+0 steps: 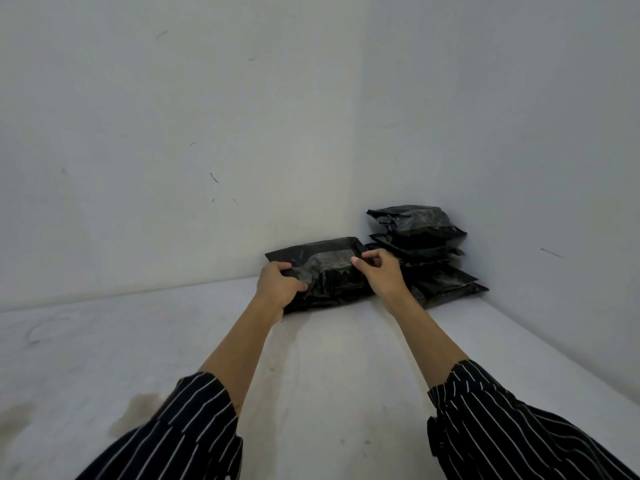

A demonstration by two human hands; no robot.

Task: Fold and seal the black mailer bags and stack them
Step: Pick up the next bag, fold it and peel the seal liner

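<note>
Black mailer bag (332,275) in both curled hands (277,287) (381,271)

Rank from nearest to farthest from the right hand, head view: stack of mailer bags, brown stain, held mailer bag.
1. held mailer bag, pinched by the right hand.
2. stack of mailer bags, just right, in the corner.
3. brown stain, near-left on the table.

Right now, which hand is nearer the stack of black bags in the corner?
Right. The right hand is beside the stack; the left hand holds the mailer farther left.
</note>
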